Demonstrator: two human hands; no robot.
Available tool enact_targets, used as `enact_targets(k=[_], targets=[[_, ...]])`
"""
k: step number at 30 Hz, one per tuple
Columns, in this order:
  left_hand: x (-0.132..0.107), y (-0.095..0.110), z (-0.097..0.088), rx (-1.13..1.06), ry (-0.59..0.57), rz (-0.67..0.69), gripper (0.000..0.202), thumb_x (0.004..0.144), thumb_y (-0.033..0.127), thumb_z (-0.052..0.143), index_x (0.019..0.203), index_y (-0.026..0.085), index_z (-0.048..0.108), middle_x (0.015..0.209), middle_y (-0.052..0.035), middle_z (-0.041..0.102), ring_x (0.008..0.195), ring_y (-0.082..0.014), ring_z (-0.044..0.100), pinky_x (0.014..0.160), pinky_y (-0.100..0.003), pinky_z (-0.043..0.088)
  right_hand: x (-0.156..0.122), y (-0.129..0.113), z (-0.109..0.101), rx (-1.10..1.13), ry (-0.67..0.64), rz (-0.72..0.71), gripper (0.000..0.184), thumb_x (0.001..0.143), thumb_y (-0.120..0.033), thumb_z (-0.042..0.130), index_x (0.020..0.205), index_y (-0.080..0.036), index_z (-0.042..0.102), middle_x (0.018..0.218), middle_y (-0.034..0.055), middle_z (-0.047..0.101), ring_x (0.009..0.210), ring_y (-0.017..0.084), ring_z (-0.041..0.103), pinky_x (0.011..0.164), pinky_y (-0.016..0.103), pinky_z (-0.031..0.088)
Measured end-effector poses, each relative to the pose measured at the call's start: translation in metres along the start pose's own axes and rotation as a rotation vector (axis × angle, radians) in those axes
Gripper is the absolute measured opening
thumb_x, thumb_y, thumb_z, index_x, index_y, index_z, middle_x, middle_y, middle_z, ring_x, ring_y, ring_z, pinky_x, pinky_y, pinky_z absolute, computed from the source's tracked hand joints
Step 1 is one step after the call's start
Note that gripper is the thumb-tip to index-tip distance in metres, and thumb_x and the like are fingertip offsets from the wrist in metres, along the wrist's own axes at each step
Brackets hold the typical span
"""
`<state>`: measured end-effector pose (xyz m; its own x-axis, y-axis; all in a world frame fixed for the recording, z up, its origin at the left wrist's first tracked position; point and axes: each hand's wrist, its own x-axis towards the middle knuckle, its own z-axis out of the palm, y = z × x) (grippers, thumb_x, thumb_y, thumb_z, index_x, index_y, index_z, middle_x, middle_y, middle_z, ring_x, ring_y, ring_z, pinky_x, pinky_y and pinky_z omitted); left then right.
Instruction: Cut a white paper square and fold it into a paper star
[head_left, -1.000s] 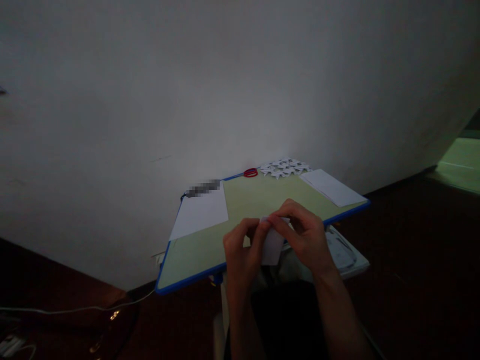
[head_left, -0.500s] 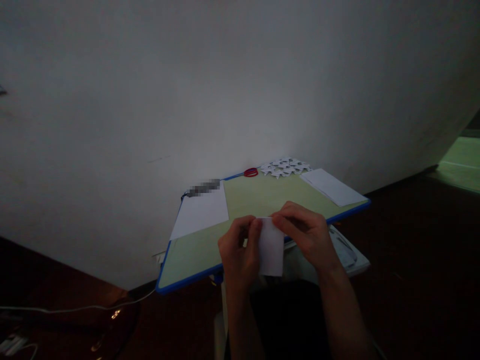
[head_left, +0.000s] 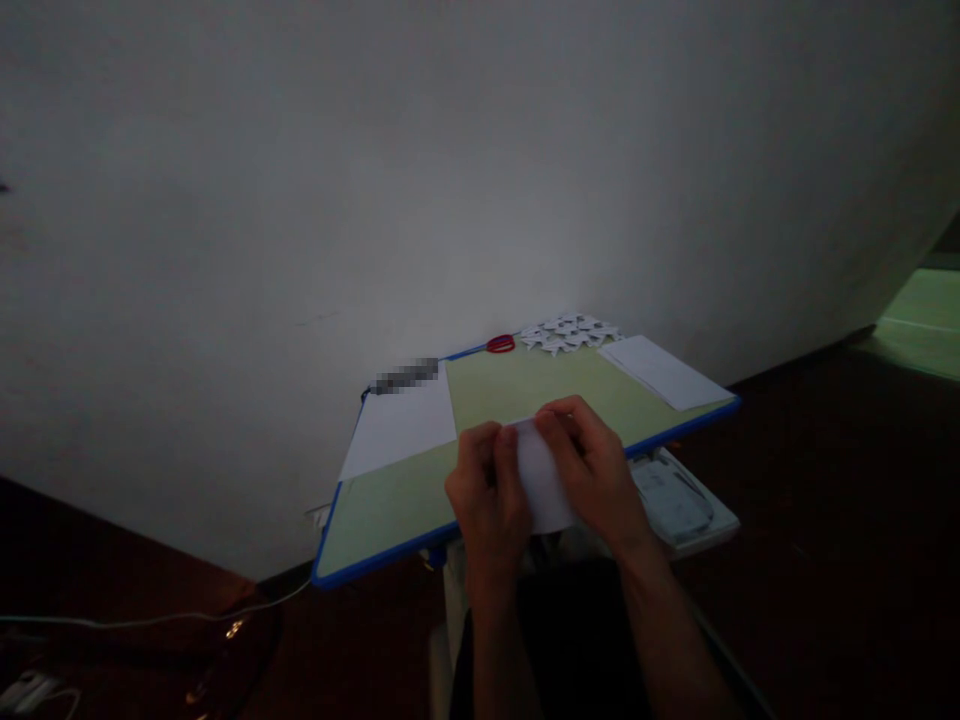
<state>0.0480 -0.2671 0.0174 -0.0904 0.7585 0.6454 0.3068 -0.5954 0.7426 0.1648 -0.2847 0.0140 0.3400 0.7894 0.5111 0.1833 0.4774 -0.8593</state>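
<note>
A small white piece of paper [head_left: 543, 480] is held up between my two hands, over the near edge of the table. My left hand [head_left: 489, 490] pinches its upper left corner between thumb and fingers. On the other side, my right hand [head_left: 589, 465] grips the upper right corner, its fingers covering part of that side. The paper's lower edge hangs free and slightly tilted. Whether the sheet is folded in layers I cannot tell.
The pale green table [head_left: 397, 515] has a blue rim. On it lie a white sheet [head_left: 401, 430] at left, red-handled scissors [head_left: 501, 344], several folded paper pieces [head_left: 570, 333] at the back, and stacked white paper [head_left: 667, 372] at right. An open drawer [head_left: 686, 505] juts out below. A wall stands behind.
The paper has risen slightly and turned, so its lower end points further right. My right hand has shifted left and a little up; my left hand has moved slightly right. Both keep their pinch.
</note>
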Motion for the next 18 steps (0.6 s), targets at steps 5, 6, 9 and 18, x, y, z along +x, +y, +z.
enact_targets(k=[5,6,9,18], targets=[[0.0001,0.0013,0.0018,-0.017,-0.018,-0.021,0.017,0.101,0.034,0.057,0.092,0.02,0.061,0.059,0.0051,0.059,0.048,-0.0098,0.051,0.047,-0.019,0.034,-0.0007,0.004,0.0075,-0.086,0.068,-0.054,0.024,0.103,-0.041,0.054,0.09,-0.022,0.061,0.071,-0.0025,0.066,0.061,0.014,0.06,0.055,0.024,0.041],[0.0002,0.0016,0.0021,-0.019,-0.018,-0.026,0.017,0.1,0.035,0.057,0.091,0.021,0.06,0.058,0.0054,0.059,0.048,-0.0099,0.051,0.047,-0.02,0.034,-0.0007,0.005,0.0082,-0.107,0.082,-0.058,0.024,0.103,-0.041,0.053,0.09,-0.023,0.061,0.07,-0.0025,0.066,0.061,0.014,0.059,0.055,0.025,0.04],[0.0004,0.0022,0.0026,-0.013,-0.022,-0.029,0.017,0.1,0.035,0.058,0.091,0.021,0.061,0.058,0.0055,0.057,0.048,-0.0102,0.05,0.048,-0.02,0.034,-0.0006,0.0065,0.009,-0.14,0.113,-0.048,0.027,0.104,-0.043,0.051,0.09,-0.023,0.062,0.071,-0.0019,0.066,0.06,0.015,0.058,0.055,0.026,0.038],[-0.0015,0.0016,0.0037,0.022,0.003,-0.015,0.017,0.1,0.035,0.057,0.092,0.021,0.06,0.057,0.0062,0.056,0.047,-0.01,0.049,0.047,-0.02,0.032,0.0009,0.0025,0.0034,-0.068,0.04,-0.03,0.033,0.105,-0.043,0.049,0.079,-0.023,0.055,0.063,-0.0058,0.052,0.056,0.012,0.048,0.051,0.024,0.034]])
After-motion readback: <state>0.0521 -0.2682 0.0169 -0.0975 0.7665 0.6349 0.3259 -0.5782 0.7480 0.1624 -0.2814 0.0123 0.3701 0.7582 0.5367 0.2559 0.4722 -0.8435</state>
